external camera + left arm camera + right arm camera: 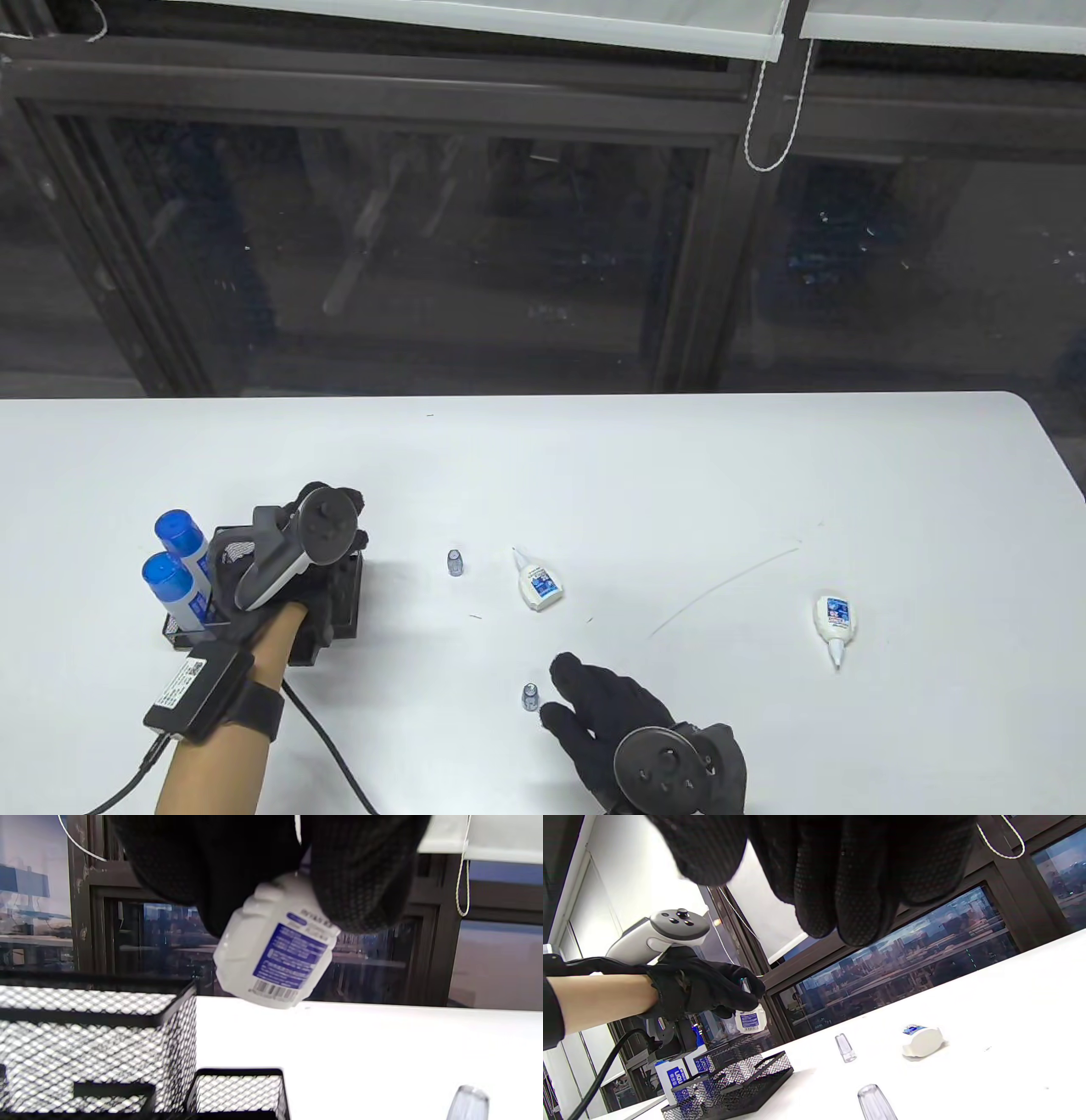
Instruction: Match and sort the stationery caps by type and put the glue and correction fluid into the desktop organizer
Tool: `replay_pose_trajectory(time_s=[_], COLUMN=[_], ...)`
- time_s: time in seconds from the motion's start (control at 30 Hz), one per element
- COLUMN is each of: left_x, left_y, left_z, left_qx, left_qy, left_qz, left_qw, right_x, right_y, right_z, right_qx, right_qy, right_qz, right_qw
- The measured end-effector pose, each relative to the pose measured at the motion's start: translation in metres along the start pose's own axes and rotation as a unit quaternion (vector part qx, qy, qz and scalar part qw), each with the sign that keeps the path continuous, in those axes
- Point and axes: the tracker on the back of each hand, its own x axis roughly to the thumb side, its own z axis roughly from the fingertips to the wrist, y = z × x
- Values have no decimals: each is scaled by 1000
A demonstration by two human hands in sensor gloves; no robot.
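My left hand (349,533) hovers over the black mesh organizer (346,613) at the table's left. It pinches a small white bottle with a blue label (275,950) by its neck, bottom down, just above the organizer's rim (127,1018). Two blue-capped glue bottles (174,556) stand in the organizer's left compartment. My right hand (573,694) lies open near the front edge, its fingertips beside a clear cap (530,696). A second clear cap (456,562) stands farther back. Two uncapped white bottles lie on the table, one in the middle (539,586) and one at the right (834,620).
A black cable (327,747) runs from my left wrist across the table's front left. Dark windows stand behind the table's far edge (594,395). Bare white tabletop stretches between the two lying bottles and beyond them.
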Motion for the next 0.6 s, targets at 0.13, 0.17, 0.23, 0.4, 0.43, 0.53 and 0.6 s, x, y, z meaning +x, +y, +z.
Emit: replay_pose_trajectory(time_s=[0.13,0.17,0.23,0.4,0.43,0.53,0.6], left_x=[-1,-1,-1,-7,-7,-7,-7], left_y=[-13,-15,-21,-31,-33,-35,-37], left_z=[-7,-9,-11,-13,-12,-12,-14], left_qx=[-8,-9,-23,-31,-22,-26,-31], left_qy=[1,1,-2,4,8,-9,-20], left_qz=[-16,-27,-42,-47,-61,-90,-115], left_qw=[1000,1000,999,998,998,996,993], right_x=[-1,-1,-1,-2,-2,-4,-4], right_y=[1,1,1,2,2,3,3], right_z=[-1,-1,-1,-2,-2,-3,-3], right_qx=[9,10,11,17,19,28,29], right_qy=[-2,-3,-3,-6,-6,-7,-7], right_qz=[-7,-7,-6,-12,-9,-10,-10], right_qw=[1000,1000,1000,1000,1000,1000,999])
